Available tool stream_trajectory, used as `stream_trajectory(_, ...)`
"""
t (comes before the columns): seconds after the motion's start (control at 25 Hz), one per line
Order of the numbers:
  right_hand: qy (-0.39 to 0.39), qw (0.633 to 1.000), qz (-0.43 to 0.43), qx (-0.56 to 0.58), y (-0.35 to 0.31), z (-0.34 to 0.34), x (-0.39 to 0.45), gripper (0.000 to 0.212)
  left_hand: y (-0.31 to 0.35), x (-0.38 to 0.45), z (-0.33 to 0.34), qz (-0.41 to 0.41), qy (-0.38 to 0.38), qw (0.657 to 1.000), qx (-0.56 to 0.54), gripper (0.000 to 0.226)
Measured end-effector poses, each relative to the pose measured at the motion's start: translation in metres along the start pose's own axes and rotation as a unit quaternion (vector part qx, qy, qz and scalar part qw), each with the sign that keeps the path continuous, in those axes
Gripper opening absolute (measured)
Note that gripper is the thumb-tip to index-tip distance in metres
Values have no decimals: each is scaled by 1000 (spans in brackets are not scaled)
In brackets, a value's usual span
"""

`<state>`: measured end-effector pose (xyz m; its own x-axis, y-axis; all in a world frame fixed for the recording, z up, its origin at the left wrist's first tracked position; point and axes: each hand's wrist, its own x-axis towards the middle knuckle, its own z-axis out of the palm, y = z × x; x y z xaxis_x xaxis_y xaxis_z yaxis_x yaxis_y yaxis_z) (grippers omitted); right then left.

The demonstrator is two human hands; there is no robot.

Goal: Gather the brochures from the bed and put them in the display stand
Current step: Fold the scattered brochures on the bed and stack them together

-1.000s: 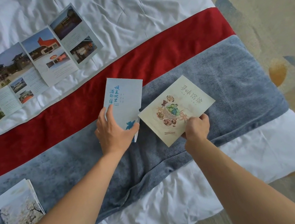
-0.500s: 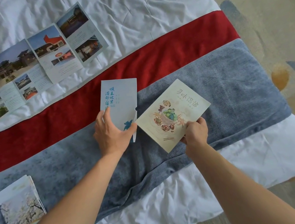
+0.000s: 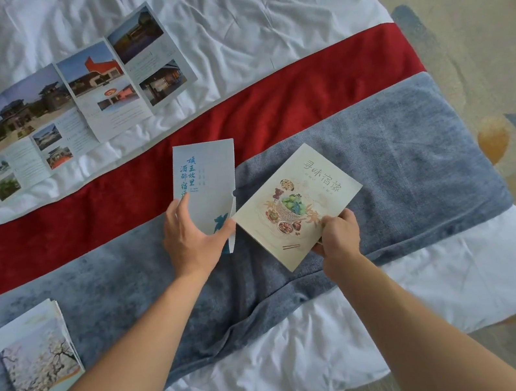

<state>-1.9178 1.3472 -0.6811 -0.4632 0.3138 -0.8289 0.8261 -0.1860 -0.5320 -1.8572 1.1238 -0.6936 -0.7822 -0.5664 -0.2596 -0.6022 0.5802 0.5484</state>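
Brochures lie scattered over the bed (image 3: pixel 269 5), and we count four of them. Our left hand (image 3: pixel 194 240) rests on the lower end of a pale blue brochure (image 3: pixel 208 179), with the thumb and the fingers (image 3: pixel 183 207) curled along its edges so that it is held; this one lies across the seam between the red runner (image 3: pixel 317 89) and the grey-blue blanket (image 3: pixel 396 155). Just beside it, our right hand (image 3: pixel 339 238) pinches the near corner of a cream brochure (image 3: pixel 298 202), whose cover shows a basket of food and which sits tilted over the blanket. The two brochures nearly meet at their near corners; we cannot tell whether they touch.

Well apart on the white sheet at the far left, a long folded-out brochure (image 3: pixel 74 103) lies open, showing photographs of old-style buildings and one red modern one. At the near left, on the blanket, a closed brochure (image 3: pixel 38 361) with a blossoming tree on its cover lies flat. Patterned carpet (image 3: pixel 477 22) shows past the right edge of the bed.

The blue brochure carries vertical blue Chinese characters, and the cream one a line of pale Chinese characters near its top; the smaller print on all four is too fine for us to read.
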Motion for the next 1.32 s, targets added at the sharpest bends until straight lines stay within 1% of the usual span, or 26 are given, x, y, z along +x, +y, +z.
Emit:
stream_trajectory(0.08, 3, 1000, 3, -14, 2, 1, 0, 37, -3, 0, -1, 1, -6, 1000, -14, 103)
stream_trajectory(0.16, -17, 1000, 8, -20, 6, 2, 0, 36, -4, -1, 0, 1, -7, 1000, -17, 102)
stream_trajectory(0.32, -46, 997, -4, -58, 7, 11, -5, 34, -9, 0, -4, -1, 3, 1000, 8, 101)
stream_trajectory(0.52, -88, 984, -52, -144, 8, 18, -11, 31, -10, -4, -6, 66, 2, 994, 85, 98)
stream_trajectory(0.72, -100, 984, -44, -144, 8, 20, -9, 30, -10, -6, -6, 61, 12, 997, 49, 95)
stream_trajectory(0.84, -101, 982, -44, -153, 7, 21, -5, 33, -13, -9, -4, 80, -17, 996, 26, 95)
stream_trajectory(0.92, -104, 980, -40, -164, 7, 23, -2, 33, -16, -10, -3, 80, -30, 996, 29, 95)
stream_trajectory(1.04, -113, 976, -29, -183, 8, 26, 2, 33, -19, -11, -1, 51, -39, 996, 53, 100)
stream_trajectory(1.16, -118, 971, -37, -205, 9, 29, 2, 31, -18, -9, 1, 12, -74, 993, 87, 110)
stream_trajectory(1.24, -127, 964, -48, -230, 7, 34, 1, 32, -18, -5, 3, 19, -90, 991, 100, 115)
stream_trajectory(1.32, -139, 952, -70, -264, 3, 41, 0, 35, -18, -7, 4, 47, -94, 988, 111, 118)
